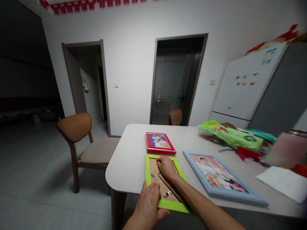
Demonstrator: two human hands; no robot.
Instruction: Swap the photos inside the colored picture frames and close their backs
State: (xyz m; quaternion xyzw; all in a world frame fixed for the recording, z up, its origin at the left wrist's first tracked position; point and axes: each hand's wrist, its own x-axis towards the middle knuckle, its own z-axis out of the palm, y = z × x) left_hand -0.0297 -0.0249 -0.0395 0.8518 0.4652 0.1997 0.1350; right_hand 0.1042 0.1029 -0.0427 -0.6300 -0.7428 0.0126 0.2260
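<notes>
A lime green picture frame [148, 167] lies face down near the front edge of the white table [129, 159], its brown backing board showing with small metal clips. My left hand [149, 201] lies flat on the frame's near left corner, fingers stretched out. My right hand [166, 166] rests on the backing board near the frame's top edge, fingers curled down against it; whether it grips anything is hidden. A red framed photo [159, 142] lies just beyond the green frame. A larger light blue framed photo [222, 177] lies to the right.
A wooden chair [82, 143] stands left of the table. Green packets [230, 134], a red object [247, 152] and white paper [283, 182] crowd the table's right side. A white fridge [247, 86] stands at the right; two doorways open in the far wall.
</notes>
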